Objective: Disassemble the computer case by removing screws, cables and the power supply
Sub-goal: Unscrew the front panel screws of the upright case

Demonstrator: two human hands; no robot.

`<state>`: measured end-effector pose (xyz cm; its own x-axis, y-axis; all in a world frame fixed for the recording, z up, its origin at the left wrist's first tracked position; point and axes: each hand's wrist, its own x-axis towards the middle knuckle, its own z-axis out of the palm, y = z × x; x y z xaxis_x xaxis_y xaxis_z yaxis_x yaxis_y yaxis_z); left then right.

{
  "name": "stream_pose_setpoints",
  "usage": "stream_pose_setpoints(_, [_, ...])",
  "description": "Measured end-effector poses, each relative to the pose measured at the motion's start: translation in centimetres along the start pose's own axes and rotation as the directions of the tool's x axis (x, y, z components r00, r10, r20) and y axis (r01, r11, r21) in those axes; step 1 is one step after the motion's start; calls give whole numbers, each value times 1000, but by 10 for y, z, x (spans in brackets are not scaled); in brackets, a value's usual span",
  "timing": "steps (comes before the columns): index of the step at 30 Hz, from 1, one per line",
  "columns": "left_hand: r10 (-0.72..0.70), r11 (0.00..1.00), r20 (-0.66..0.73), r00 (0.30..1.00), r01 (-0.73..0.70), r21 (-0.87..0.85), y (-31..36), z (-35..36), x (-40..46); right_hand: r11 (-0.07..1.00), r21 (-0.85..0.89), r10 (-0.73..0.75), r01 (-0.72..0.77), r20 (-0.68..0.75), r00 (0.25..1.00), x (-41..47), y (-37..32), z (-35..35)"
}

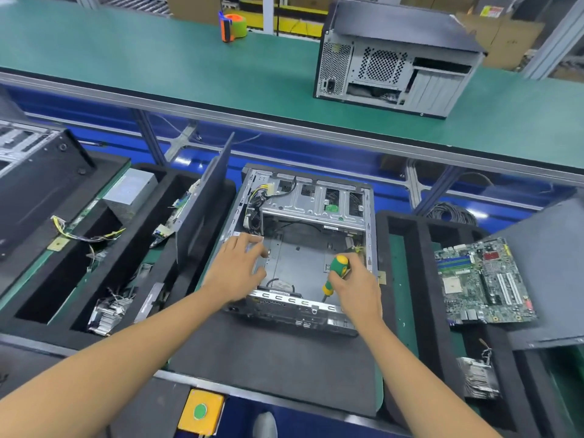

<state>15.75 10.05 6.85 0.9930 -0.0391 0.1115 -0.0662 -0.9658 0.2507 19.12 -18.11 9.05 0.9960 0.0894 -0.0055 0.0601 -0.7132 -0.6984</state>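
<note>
An open grey computer case (316,213) lies on its side on a dark foam mat, its inside bare except for a drive cage and a bundle of yellow and black cables (257,197) at the far left corner. My left hand (240,267) rests with fingers spread on the case's left inner edge, holding nothing. My right hand (355,279) is closed around a green and yellow screwdriver (335,275) inside the case near its right wall. The case's side panel (202,203) leans upright against its left side.
A removed motherboard (483,282) lies right of the case, with a heatsink (478,377) below it. Foam bins on the left hold a power supply (131,191), cables and a heatsink (107,311). Another computer case (392,64) and a tape dispenser (232,26) stand on the green conveyor behind.
</note>
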Motion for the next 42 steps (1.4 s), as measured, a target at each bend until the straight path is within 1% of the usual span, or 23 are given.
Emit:
stream_pose_setpoints(2, [2,1000,1,1000,-2,-3,-1,-1,-1,998,-67,-9,10,9,1000,1,-1,2])
stream_pose_setpoints(4, [1,1000,2,1000,-1,-11,0,-1,-1,995,-97,-10,11,11,1000,2,0,3])
stream_pose_setpoints(8, [13,999,5,1000,-13,-35,0,-5,-2,995,-96,-13,14,6,1000,1,1,4])
stream_pose_setpoints(12, [68,995,-46,997,-71,-71,-2,-4,-3,1000,2,-25,25,14,1000,2,1,4])
stream_pose_setpoints(14, [62,995,-89,994,-69,-69,1,-5,-5,991,125,-42,40,13,999,0,2,2])
stream_pose_setpoints(16, [56,998,-134,989,-60,-26,5,-7,-9,972,219,-82,81,-6,997,-4,2,-3])
stream_pose_setpoints(18, [73,997,-97,993,-73,-3,9,-11,-11,966,233,-118,113,7,993,-6,1,-6])
stream_pose_setpoints(19, [78,996,-53,996,-80,-35,10,-14,-10,964,233,-133,125,16,991,-7,0,-6])
stream_pose_setpoints(22, [87,974,108,990,-62,-218,17,-20,-2,956,248,-165,155,20,986,-9,0,-8])
stream_pose_setpoints(23, [103,972,153,983,-66,-227,20,-22,1,953,260,-167,157,19,986,-10,-1,-9])
stream_pose_setpoints(26, [174,983,225,959,-156,-96,23,-18,5,939,318,-138,130,2,990,-11,-2,-10])
stream_pose_setpoints(28, [180,983,222,958,-170,-62,19,-14,5,929,350,-124,123,-20,992,-11,-1,-9])
stream_pose_setpoints(32, [159,983,195,968,-137,-122,13,-9,6,927,346,-132,146,-65,989,-7,1,-6])
stream_pose_setpoints(34, [162,979,173,972,-136,-150,13,-7,7,926,332,-149,180,-119,982,-5,1,-6])
stream_pose_setpoints(37, [177,982,150,973,-164,-95,9,-5,7,917,346,-145,200,-177,973,-2,-1,-5])
stream_pose_setpoints(40, [182,983,171,968,-180,-27,11,4,8,917,352,-129,186,-179,975,-1,1,-3])
stream_pose_setpoints(42, [201,979,188,961,-192,-66,21,5,17,909,378,-114,178,-186,976,-1,2,-3])
